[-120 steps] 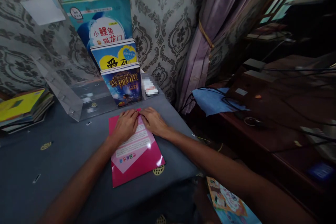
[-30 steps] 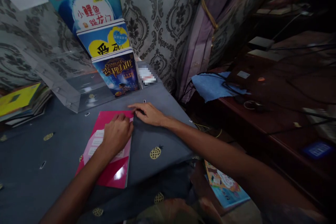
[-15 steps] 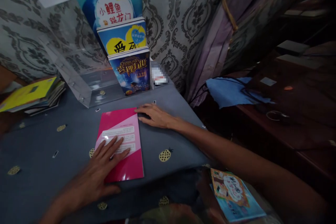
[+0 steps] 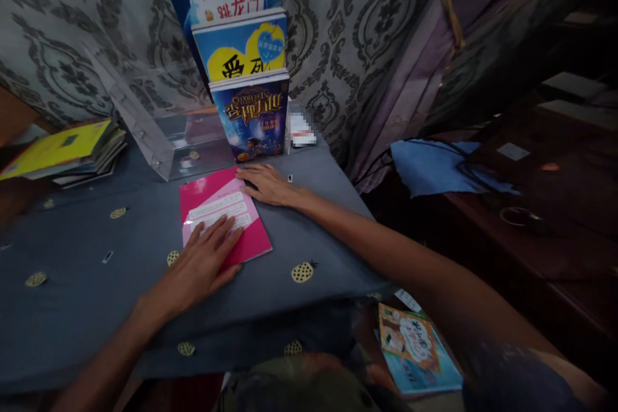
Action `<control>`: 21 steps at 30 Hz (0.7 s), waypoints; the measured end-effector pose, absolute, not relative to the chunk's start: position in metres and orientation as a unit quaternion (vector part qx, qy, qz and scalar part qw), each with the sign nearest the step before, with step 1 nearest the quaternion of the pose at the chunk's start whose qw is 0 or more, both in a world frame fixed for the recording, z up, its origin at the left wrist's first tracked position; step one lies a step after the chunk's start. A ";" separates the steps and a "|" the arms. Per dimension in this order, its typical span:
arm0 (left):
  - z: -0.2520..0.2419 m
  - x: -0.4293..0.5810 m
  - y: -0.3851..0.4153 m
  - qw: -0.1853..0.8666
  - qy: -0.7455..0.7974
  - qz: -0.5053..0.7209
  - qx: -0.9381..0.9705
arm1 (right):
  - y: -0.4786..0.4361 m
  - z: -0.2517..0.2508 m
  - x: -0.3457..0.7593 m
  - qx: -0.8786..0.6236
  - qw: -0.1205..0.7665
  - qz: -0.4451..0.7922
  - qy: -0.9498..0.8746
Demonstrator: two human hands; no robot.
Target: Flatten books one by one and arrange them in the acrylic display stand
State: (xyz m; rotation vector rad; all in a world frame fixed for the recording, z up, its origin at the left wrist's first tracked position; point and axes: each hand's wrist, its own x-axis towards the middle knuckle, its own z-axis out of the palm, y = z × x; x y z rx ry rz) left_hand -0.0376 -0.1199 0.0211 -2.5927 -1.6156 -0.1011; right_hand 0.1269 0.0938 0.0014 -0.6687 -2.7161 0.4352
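Basically, pink book (image 4: 223,205) lies flat on the cloth-covered surface (image 4: 309,225), between near and right edges and the clear stand (image 4: 155,149) at the back. Long axis runs roughly front to back, far end slanting left. Left hand (image 4: 196,268) palm down, fingers extended and slightly spread over the book's near-left part, gripping nothing. Right hand (image 4: 271,185) is nearer the far-right corner: fingertips touching there, loosely extended, no firm hold visible. Book sits left of right palm, ahead-right of left.
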 end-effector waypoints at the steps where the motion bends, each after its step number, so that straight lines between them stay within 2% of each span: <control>1: 0.023 -0.035 -0.120 0.051 -0.522 -0.047 -0.850 | 0.091 0.000 0.128 -0.232 0.156 0.152 -0.948; 10: 0.030 -0.014 -0.123 0.081 -0.503 -0.126 -0.851 | 0.050 -0.006 0.166 -0.183 0.181 0.185 -0.948; 21: 0.035 -0.011 -0.125 0.090 -0.496 -0.115 -0.856 | 0.024 -0.005 0.197 -0.156 0.184 0.246 -0.939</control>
